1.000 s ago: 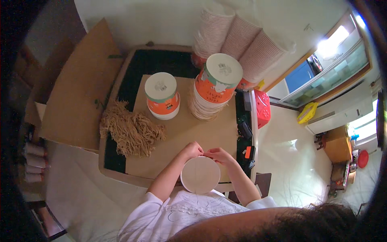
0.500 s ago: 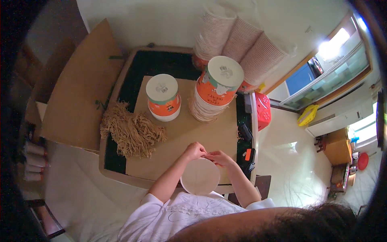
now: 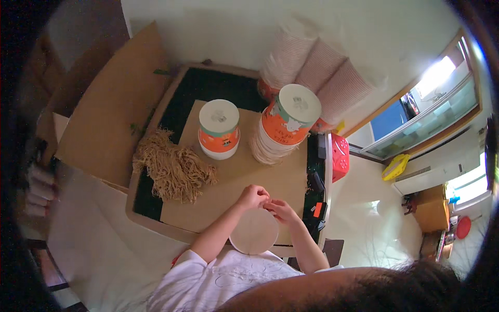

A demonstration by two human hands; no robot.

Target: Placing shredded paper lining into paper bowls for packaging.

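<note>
Pinching by edge of tub [image 3: 253, 233] | fingers [image 3: 274, 206] near-closed, hold unclear | bare cardboard [image 3: 228, 184] ahead

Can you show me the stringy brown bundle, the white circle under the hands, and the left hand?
Stringy brown bundle [image 3: 175, 170]: head view, middle of its strands.
White circle [image 3: 253, 232]: head view, its middle.
Left hand [image 3: 252, 196]: head view, back of hand.

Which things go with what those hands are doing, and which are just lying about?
Probably part of it:
left hand, right hand
round white piece by them
tan stringy bundle
orange-banded tubs

Probably just lying about:
pinkish-red plastic item
yellow item
</note>
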